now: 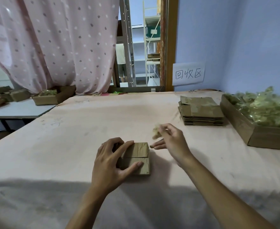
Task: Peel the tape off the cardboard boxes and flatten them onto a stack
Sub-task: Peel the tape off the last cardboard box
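The left hand (112, 161) grips the box (136, 158) mid-desk (86, 129) while the right hand (170, 139) pinches a blurred tape scrap (157, 132), whose sticky side could cling to the fingers (165, 129) when dropped toward the tray (235, 119).

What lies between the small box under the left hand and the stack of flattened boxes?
Between small box and stack, the head view shows only the right hand, pinching a blurred scrap of tape, above bare pink cloth.
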